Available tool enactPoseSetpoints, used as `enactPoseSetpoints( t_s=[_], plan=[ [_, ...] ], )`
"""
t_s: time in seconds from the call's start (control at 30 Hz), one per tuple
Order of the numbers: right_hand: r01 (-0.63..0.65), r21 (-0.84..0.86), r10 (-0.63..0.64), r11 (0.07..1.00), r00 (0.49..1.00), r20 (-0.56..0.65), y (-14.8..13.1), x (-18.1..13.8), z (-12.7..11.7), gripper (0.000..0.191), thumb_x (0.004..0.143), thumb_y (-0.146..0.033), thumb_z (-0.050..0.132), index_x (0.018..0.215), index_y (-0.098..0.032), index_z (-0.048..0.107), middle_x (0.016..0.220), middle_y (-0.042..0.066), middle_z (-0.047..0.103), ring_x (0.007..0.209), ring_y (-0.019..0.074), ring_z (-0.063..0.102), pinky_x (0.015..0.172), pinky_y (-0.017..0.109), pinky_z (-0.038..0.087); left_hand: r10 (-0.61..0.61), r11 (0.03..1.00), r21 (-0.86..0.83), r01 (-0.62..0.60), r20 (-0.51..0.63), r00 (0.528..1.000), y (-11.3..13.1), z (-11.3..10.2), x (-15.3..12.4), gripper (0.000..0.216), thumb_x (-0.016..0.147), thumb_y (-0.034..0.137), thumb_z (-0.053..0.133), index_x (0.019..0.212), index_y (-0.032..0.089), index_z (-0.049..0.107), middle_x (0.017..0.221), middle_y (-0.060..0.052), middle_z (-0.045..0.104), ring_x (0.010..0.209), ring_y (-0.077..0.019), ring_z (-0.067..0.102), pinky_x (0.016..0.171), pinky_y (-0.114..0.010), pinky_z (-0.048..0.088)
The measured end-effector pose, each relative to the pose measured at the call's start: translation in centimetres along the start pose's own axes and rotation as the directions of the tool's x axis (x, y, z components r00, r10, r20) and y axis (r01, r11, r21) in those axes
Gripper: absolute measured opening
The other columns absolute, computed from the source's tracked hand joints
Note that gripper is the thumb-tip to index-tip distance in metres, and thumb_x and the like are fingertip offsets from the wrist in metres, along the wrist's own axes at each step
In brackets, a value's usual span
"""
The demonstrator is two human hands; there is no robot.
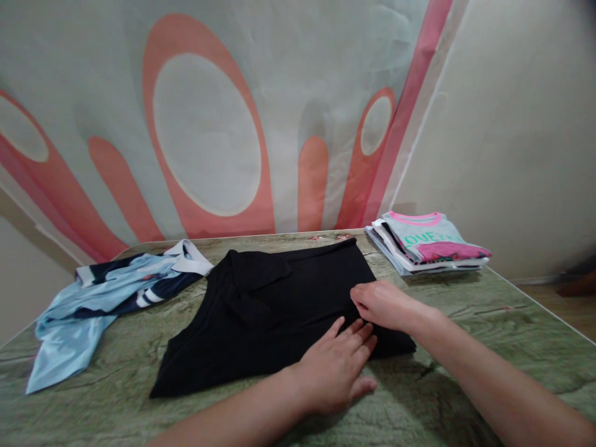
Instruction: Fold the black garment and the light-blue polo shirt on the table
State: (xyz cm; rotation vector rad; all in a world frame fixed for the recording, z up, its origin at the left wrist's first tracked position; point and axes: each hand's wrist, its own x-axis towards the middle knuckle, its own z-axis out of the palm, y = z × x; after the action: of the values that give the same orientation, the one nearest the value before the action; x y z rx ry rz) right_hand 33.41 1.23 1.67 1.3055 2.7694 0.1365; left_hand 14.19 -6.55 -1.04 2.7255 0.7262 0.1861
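A black top (298, 285) lies spread on the table, partly folded, with a loose fold of cloth near its upper left part. My left hand (335, 366) rests on its near edge towards the right, fingers stretched out and spread on the fabric. Just beyond it, my right hand (382, 304) has its fingers curled closed against the right part of the top, gripping the black cloth. Its fingertips are partly hidden.
At the left lies a crumpled light blue and navy garment (125, 292). A stack of folded clothes (428, 245), a grey and pink shirt uppermost, sits at the back right. The wood-patterned table (503, 335) meets a wall with a printed sheet (288, 93) behind.
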Motion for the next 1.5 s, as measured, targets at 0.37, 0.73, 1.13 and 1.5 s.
enactPoseSetpoints(
  t_s=[0.37, 0.73, 1.13, 1.5],
  plan=[
    [-0.002, 0.107, 0.018, 0.994, 0.988, -0.151, 1.2, 0.5, 2.1, 0.011, 0.079, -0.009, 0.049, 0.08, -0.018, 0.055, 0.078, 0.003, 0.059, 0.076, 0.0168, 0.051, 0.068, 0.027, 0.033, 0.006, 0.996, -0.09, -0.004, 0.014, 1.0, 0.1, -0.3, 0.1, 0.067, 0.096, 0.05, 0.037, 0.15, 0.012, 0.024, 0.158, -0.015, 0.02, 0.147, -0.0262, 0.01, 0.117, -0.055, 0.002],
    [-0.025, 0.164, 0.047, 0.986, 0.99, -0.129, -0.5, 0.1, 2.0, 0.023, 0.081, -0.001, 0.043, 0.091, -0.019, 0.055, 0.089, 0.003, 0.056, 0.078, 0.0162, 0.051, 0.066, 0.028, 0.033, -0.457, 0.879, -0.333, 0.341, -0.389, 0.8, -4.7, -3.2, -1.0, 0.019, 0.088, 0.012, 0.05, 0.095, 0.021, 0.065, 0.095, -0.004, 0.064, 0.091, -0.0165, 0.06, 0.082, -0.027, 0.047],
    [-0.192, 0.219, 0.218, 0.957, 0.971, -0.101, -2.3, -0.1, 2.4, 0.016, 0.085, -0.008, 0.044, 0.092, -0.02, 0.054, 0.091, 0.002, 0.055, 0.076, 0.0148, 0.054, 0.063, 0.028, 0.031, -0.468, 0.866, 0.055, 0.498, -0.263, 0.844, -6.8, -2.8, -1.4, 0.016, 0.092, 0.034, 0.054, 0.086, 0.02, 0.059, 0.091, -0.005, 0.059, 0.088, -0.0211, 0.056, 0.078, -0.032, 0.043],
    [-0.199, 0.215, 0.225, 0.956, 0.968, -0.107, -2.4, -0.2, 2.4, 0.011, 0.089, -0.015, 0.046, 0.095, -0.02, 0.054, 0.093, 0.003, 0.057, 0.08, 0.0164, 0.057, 0.063, 0.028, 0.033, -0.506, 0.858, -0.015, 0.513, -0.192, 0.841, -6.6, -3.4, -1.5, 0.017, 0.1, 0.033, 0.036, 0.099, 0.024, 0.05, 0.089, 0.0, 0.065, 0.076, -0.0171, 0.064, 0.064, -0.025, 0.042]
  ],
)
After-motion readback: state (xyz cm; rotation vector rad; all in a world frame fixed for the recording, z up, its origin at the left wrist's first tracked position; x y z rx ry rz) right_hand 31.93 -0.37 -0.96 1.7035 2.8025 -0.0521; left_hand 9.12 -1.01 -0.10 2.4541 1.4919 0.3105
